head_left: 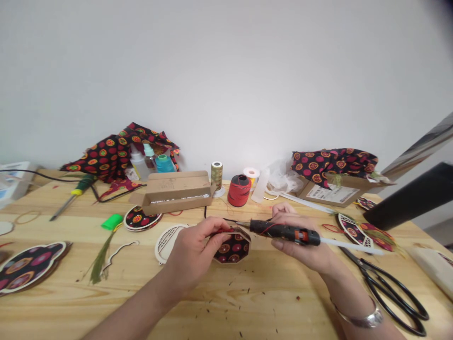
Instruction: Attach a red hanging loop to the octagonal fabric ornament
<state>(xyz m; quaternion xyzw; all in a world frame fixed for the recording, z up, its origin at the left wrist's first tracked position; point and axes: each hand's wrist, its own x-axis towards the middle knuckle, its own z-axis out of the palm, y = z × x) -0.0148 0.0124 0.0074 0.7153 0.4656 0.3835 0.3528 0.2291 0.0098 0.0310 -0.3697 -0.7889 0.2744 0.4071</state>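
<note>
- Glue gun (285, 232) gripped in closed right hand (300, 248), nozzle (241, 224) aimed at fabric-covered octagonal piece (232, 248).
- Octagonal piece held by closed left hand (193, 255), over wooden table (255, 302).
- Burn risk: nozzle, perhaps hot, close to left fingers (215, 225); small slip enough for contact.

I'm seeing a plain white wall (226, 71) rising behind the pine table (269, 311). A black slab (406, 193) is jutting in past the table's right end.
</note>
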